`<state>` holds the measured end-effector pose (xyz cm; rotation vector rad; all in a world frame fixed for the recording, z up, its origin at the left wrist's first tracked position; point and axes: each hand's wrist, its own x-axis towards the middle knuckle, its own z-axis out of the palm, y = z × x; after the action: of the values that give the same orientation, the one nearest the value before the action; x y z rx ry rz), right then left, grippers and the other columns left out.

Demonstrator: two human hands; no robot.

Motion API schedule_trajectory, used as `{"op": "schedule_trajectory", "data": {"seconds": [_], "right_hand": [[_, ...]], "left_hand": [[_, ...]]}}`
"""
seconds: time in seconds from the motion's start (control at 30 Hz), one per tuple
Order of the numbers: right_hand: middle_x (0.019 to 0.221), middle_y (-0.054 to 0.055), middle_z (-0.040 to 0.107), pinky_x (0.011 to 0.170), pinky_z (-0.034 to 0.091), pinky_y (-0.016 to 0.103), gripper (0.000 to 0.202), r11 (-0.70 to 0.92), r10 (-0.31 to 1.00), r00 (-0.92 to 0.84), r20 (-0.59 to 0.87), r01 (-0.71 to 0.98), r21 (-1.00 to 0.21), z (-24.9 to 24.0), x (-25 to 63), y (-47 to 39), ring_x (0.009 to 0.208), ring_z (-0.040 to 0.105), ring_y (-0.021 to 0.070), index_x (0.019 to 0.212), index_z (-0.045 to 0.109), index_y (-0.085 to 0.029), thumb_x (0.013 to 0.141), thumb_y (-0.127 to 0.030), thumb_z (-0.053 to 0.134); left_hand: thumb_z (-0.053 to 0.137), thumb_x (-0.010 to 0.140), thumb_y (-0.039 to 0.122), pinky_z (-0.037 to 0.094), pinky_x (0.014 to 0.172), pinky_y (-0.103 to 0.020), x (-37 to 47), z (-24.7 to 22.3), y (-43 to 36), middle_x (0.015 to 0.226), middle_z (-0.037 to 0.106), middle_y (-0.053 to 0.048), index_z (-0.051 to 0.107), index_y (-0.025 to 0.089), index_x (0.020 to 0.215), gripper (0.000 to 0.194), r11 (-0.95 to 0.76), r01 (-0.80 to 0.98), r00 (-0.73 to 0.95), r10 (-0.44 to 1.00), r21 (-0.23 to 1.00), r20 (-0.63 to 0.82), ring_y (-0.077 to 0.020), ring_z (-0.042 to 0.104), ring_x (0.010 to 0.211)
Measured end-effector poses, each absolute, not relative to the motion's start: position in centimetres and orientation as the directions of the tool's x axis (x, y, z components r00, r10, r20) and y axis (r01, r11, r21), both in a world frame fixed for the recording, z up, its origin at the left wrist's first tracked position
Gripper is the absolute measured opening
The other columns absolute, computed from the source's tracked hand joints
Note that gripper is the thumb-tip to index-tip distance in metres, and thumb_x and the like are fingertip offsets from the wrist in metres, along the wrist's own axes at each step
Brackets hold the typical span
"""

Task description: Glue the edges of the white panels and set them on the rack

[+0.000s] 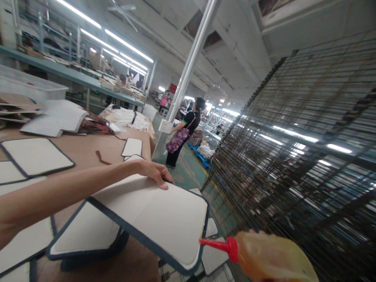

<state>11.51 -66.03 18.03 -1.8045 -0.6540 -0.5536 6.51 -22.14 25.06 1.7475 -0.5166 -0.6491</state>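
A tall wire drying rack (293,156) of thin metal shelves fills the right side, across a narrow aisle from the brown worktop (96,150). Flat white panels with dark bound edges (35,156) lie spread over the worktop. The left hand (152,172) lifts one such rounded-corner panel (158,219) past the worktop's edge, fingers curled on its far rim, long axis running toward the rack. The glue squeeze bottle (270,258), amber and translucent, points its red nozzle left at the panel's corner; the right hand is hidden behind it, grip unclear.

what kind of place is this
Most likely a factory floor for bag or case parts: long workbenches under strip lights, dark-edged white panels on a table, a tall wire drying rack, and a glue bottle.
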Motion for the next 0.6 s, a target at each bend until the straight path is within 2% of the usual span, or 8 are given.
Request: {"op": "schedule_trajectory", "data": {"seconds": [0.07, 0.1, 0.17, 0.23, 0.3, 0.37, 0.43, 0.6], "right_hand": [[0.103, 0.006, 0.061, 0.106, 0.011, 0.051, 0.035, -0.322, 0.197, 0.619, 0.761, 0.773, -0.546, 17.4, 12.2, -66.1, 0.105, 0.052, 0.0274, 0.1, 0.064, -0.023, 0.082, -0.046, 0.044], [0.106, 0.003, 0.06, 0.107, 0.01, 0.048, 0.03, -0.369, 0.219, 0.509, 0.832, 0.833, -0.413, 17.2, 12.3, -65.8, 0.11, 0.049, 0.0247, 0.103, 0.062, -0.025, 0.085, -0.039, 0.042], [0.114, -0.002, 0.056, 0.109, 0.007, 0.041, 0.031, -0.45, 0.341, 0.21, 0.916, 0.892, -0.037, 17.6, 12.3, -64.9, 0.119, 0.039, 0.0173, 0.111, 0.056, -0.028, 0.088, -0.025, 0.035], [0.125, -0.003, 0.047, 0.109, 0.008, 0.034, 0.039, -0.433, 0.518, -0.047, 0.854, 0.847, 0.309, 18.7, 12.4, -64.3, 0.123, 0.032, 0.0132, 0.121, 0.048, -0.025, 0.087, -0.015, 0.033], [0.131, 0.0, 0.041, 0.108, 0.012, 0.032, 0.042, -0.347, 0.646, -0.214, 0.733, 0.773, 0.532, 19.9, 12.8, -64.3, 0.124, 0.031, 0.0142, 0.126, 0.044, -0.02, 0.085, -0.014, 0.034], [0.13, 0.003, 0.042, 0.107, 0.013, 0.035, 0.044, -0.31, 0.69, -0.295, 0.661, 0.705, 0.638, 20.6, 13.4, -64.8, 0.122, 0.034, 0.017, 0.126, 0.044, -0.018, 0.083, -0.012, 0.034], [0.125, 0.004, 0.049, 0.107, 0.014, 0.039, 0.045, -0.334, 0.685, -0.332, 0.649, 0.649, 0.684, 20.4, 14.2, -65.5, 0.119, 0.04, 0.0185, 0.124, 0.047, -0.019, 0.082, -0.01, 0.033], [0.104, 0.001, 0.061, 0.104, 0.025, 0.044, 0.043, -0.413, 0.682, -0.289, 0.672, 0.607, 0.679, 17.6, 15.9, -67.6, 0.093, 0.057, 0.0195, 0.116, 0.055, -0.027, 0.079, -0.011, 0.038]], "left_hand": [[0.067, 0.072, 0.036, 0.046, 0.074, -0.024, 6.3, 25.2, -22.1, 0.089, 0.068, -0.005, 0.067, 0.012, 0.101, 0.038, -0.254, -0.004, 0.756, -0.634, 0.967, -0.164, -0.0181, 0.061, 0.073], [0.067, 0.071, 0.036, 0.046, 0.074, -0.025, 6.2, 25.2, -22.1, 0.089, 0.068, -0.005, 0.067, 0.012, 0.101, 0.038, -0.25, 0.003, 0.758, -0.631, 0.968, -0.165, -0.018, 0.061, 0.073], [0.067, 0.072, 0.036, 0.046, 0.073, -0.025, 6.0, 25.3, -22.1, 0.089, 0.068, -0.005, 0.067, 0.013, 0.101, 0.038, -0.241, 0.02, 0.761, -0.626, 0.97, -0.171, -0.0179, 0.061, 0.072], [0.067, 0.071, 0.036, 0.046, 0.071, -0.025, 5.8, 25.3, -22.0, 0.088, 0.068, -0.005, 0.067, 0.013, 0.102, 0.038, -0.237, 0.04, 0.763, -0.62, 0.971, -0.183, -0.0181, 0.061, 0.071], [0.068, 0.07, 0.035, 0.047, 0.071, -0.026, 5.7, 25.3, -21.9, 0.088, 0.068, -0.005, 0.067, 0.013, 0.102, 0.039, -0.234, 0.054, 0.767, -0.613, 0.971, -0.19, -0.0188, 0.061, 0.071], [0.068, 0.07, 0.034, 0.046, 0.073, -0.026, 5.6, 25.3, -21.8, 0.089, 0.068, -0.006, 0.067, 0.012, 0.102, 0.038, -0.226, 0.056, 0.77, -0.61, 0.972, -0.186, -0.0197, 0.061, 0.074], [0.068, 0.071, 0.033, 0.047, 0.074, -0.027, 5.5, 25.3, -21.8, 0.09, 0.068, -0.006, 0.067, 0.012, 0.103, 0.038, -0.216, 0.057, 0.771, -0.61, 0.975, -0.18, -0.0204, 0.061, 0.075], [0.071, 0.067, 0.029, 0.048, 0.07, -0.028, 5.4, 25.4, -21.8, 0.084, 0.069, -0.007, 0.068, 0.012, 0.1, 0.038, -0.19, 0.109, 0.791, -0.578, 0.976, -0.201, -0.0214, 0.062, 0.071]]}}
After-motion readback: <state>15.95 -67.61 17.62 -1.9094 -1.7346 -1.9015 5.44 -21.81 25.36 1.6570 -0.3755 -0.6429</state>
